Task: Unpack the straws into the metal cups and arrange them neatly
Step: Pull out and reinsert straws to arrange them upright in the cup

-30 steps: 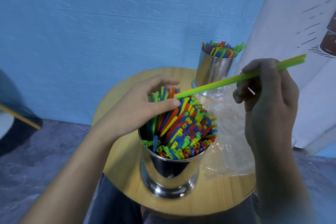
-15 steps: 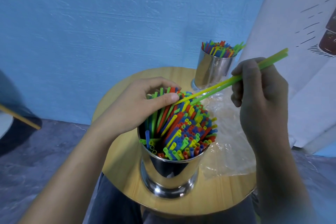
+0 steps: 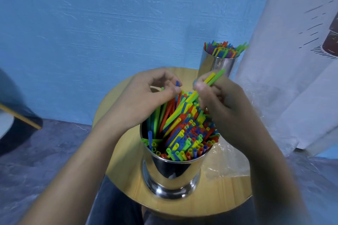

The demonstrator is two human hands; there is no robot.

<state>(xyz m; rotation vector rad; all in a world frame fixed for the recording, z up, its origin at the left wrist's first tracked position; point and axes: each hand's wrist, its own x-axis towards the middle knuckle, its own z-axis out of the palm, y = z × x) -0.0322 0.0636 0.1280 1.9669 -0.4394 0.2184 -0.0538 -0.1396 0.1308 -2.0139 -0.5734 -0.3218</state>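
A shiny near metal cup (image 3: 170, 175) stands at the front of the round wooden table (image 3: 126, 170), packed with coloured straws (image 3: 186, 133) that lean to the right. My right hand (image 3: 225, 107) pinches a yellow and a green straw (image 3: 214, 78), their lower ends down among the straws in the cup. My left hand (image 3: 142, 97) rests over the cup's far left side, fingers curled around the tops of a few straws. A far metal cup (image 3: 217, 64), also full of straws, stands at the back of the table.
A crumpled clear plastic bag (image 3: 226, 162) lies on the table to the right of the near cup. A white curtain (image 3: 292, 60) hangs close on the right. A blue wall is behind the table. A dark round object (image 3: 16, 120) sits at the left edge.
My right hand has come down and left with the yellow and green straws, pushing them deep into the near cup. My left hand has shifted slightly back over the straws.
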